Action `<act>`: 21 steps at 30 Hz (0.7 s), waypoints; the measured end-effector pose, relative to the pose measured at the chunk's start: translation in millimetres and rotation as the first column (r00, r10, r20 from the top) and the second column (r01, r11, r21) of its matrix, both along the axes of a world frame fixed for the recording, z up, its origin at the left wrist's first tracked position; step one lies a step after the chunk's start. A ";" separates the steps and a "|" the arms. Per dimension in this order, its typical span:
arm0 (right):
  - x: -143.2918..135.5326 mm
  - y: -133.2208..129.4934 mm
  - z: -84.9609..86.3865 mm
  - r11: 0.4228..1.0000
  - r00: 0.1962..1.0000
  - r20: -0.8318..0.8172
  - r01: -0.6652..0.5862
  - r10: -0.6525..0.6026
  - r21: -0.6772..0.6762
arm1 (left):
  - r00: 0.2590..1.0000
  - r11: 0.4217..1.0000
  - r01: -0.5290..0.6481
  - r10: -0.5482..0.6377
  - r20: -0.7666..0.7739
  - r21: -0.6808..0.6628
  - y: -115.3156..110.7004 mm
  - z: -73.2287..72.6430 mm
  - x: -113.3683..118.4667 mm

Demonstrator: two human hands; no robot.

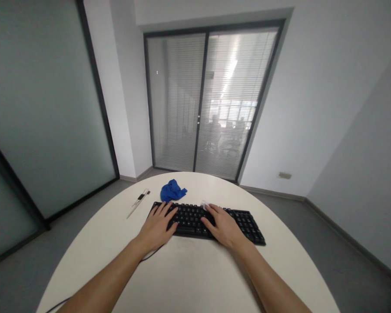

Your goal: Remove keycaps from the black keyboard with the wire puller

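A black keyboard lies across the white table, its number pad at the right end. My left hand rests on the keyboard's left end with its fingers spread. Over the middle-right keys is my right hand, its fingertips on a small white wad at the keyboard's far edge; the thumb is stretched out to the left. Just beyond the keyboard, near my left hand, a crumpled blue cloth lies on the table.
The round white table carries thin brushes or tools left of the cloth. A dark cable runs from the keyboard under my left forearm to the near left edge. Glass doors with blinds stand beyond.
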State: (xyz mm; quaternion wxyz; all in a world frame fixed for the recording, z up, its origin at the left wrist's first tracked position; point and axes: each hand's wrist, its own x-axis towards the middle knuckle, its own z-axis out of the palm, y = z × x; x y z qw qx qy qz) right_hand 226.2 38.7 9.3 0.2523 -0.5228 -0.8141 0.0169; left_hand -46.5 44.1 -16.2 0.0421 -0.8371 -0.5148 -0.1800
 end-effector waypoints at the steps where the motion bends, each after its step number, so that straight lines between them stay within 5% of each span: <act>1: 2.2 0.6 0.7 1.000 1.000 -0.023 0.013 -0.013 -0.005 | 1.000 1.000 0.003 -0.003 0.005 0.002 0.5 -0.8 -0.1; 8: 15.5 7.9 -7.1 1.000 0.995 -0.097 0.013 -0.012 0.009 | 1.000 1.000 0.018 -0.018 0.018 0.022 3.2 -4.9 -0.7; 13: 12.8 5.3 -6.9 0.997 0.997 -0.003 -0.076 0.076 0.024 | 1.000 1.000 0.009 -0.009 0.001 0.017 3.6 -4.9 -0.2; 21: -1.7 1.7 -8.3 0.998 1.000 0.000 0.006 -0.006 0.058 | 1.000 1.000 0.008 -0.008 0.013 0.007 2.2 -2.6 0.5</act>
